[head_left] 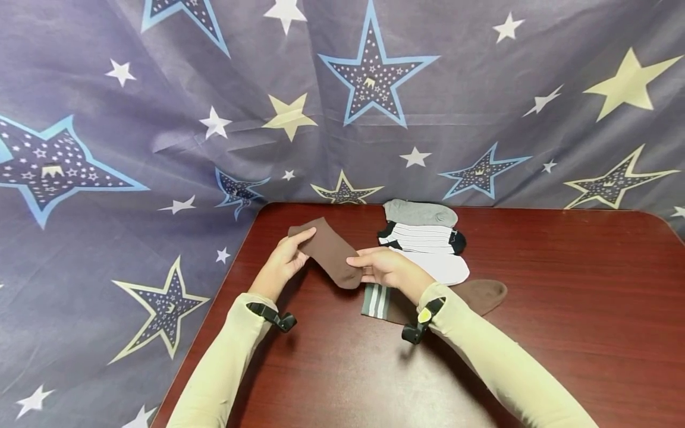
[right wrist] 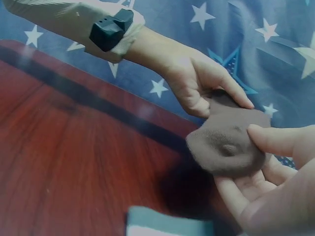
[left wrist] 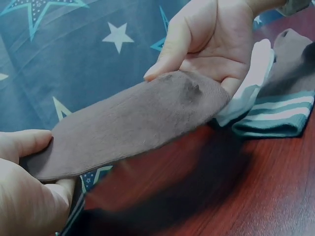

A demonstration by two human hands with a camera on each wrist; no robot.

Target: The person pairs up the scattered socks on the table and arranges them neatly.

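Note:
Both hands hold a plain brown sock [head_left: 333, 252] above the left part of the table. My left hand [head_left: 283, 261] pinches its upper left end, thumb on top. The right hand [head_left: 387, 267] grips the rounded end at the lower right, with the thumb over the near face and fingers beneath. In the left wrist view the sock [left wrist: 133, 123] stretches flat between the two hands. Seen from the right wrist, the sock's rounded end [right wrist: 226, 147] faces the camera. Under the right forearm lies a brown sock with a green-and-white striped cuff [head_left: 377, 302], partly hidden.
Behind the right hand, a white sock [head_left: 441, 267], a white striped sock with black ends [head_left: 423, 238] and a grey sock [head_left: 420, 213] lie in a column on the red-brown table [head_left: 562, 297]. A star-patterned curtain [head_left: 455, 119] hangs along the back and left edges.

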